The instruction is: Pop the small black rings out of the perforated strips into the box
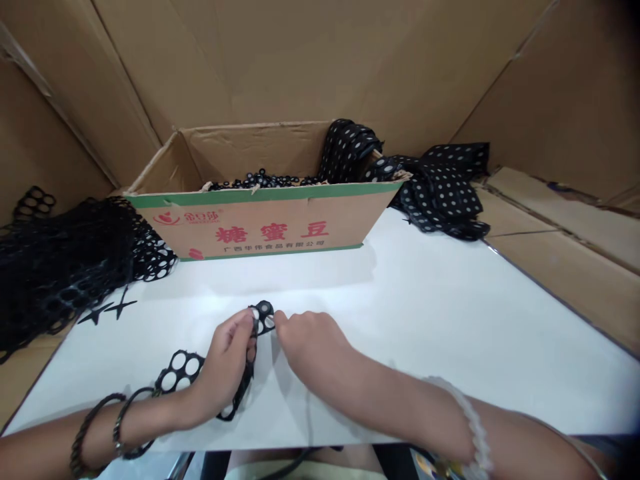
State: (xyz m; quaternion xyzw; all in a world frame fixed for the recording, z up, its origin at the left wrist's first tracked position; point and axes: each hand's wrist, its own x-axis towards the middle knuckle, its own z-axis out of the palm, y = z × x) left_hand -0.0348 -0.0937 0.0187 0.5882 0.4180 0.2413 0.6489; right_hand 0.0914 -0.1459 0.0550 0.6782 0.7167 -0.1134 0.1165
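A black sheet strip (264,309) with large round holes is pinched between the thumb and fingers of my left hand (229,353). At least one of its rounds, near the top, looks filled with a dark disc. More of the perforated black material (169,380) shows behind my left wrist, and a piece hangs below the palm. My right hand (311,341) is closed at the strip's right edge, its thumb and curled forefinger against it. The tips of the right fingers are hidden under the hand.
An open cardboard box (270,223) holding many small black rings (265,179) stands at the back of the white table (425,307). Black sheets with white dots (435,190) drape over its right side. Left lies a heap of perforated black scrap (65,267). Cardboard walls (310,60) enclose the table.
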